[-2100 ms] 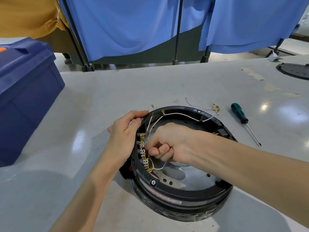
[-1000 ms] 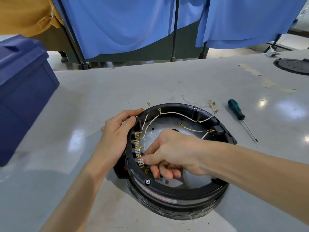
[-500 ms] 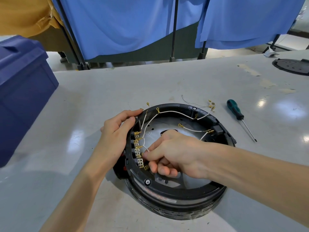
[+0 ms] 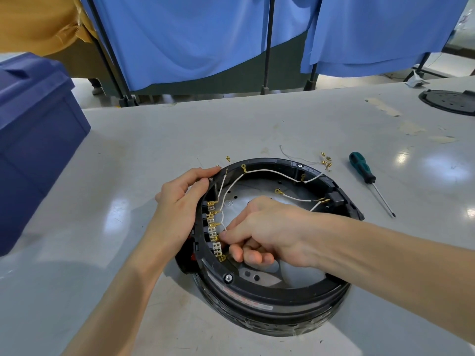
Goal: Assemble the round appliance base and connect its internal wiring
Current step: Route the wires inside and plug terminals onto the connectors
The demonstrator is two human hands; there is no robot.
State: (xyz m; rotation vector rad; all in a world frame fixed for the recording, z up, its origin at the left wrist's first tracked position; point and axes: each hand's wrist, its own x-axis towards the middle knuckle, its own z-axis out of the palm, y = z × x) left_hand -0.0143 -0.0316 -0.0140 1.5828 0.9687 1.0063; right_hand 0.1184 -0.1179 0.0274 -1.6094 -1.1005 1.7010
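The round black appliance base (image 4: 272,299) lies on the grey table with its open side up, showing a silver metal plate inside. A row of brass terminals (image 4: 214,231) runs along its inner left wall. White wires (image 4: 272,171) with gold end lugs loop across the inside. My left hand (image 4: 181,209) grips the outer left rim, fingers along the edge. My right hand (image 4: 259,231) is inside the base and pinches a white wire end at the terminal row; its curled fingers hide the connector.
A green-handled screwdriver (image 4: 361,169) lies right of the base. Loose gold terminals (image 4: 326,160) and a spare wire (image 4: 290,154) lie behind it. A blue plastic box (image 4: 33,140) stands at the left, a black round plate (image 4: 448,101) at the far right. Blue curtains hang beyond the table edge.
My right hand has shifted from the lower terminals slightly up along the row, still pinching the wire. The left hand has stayed on the rim.
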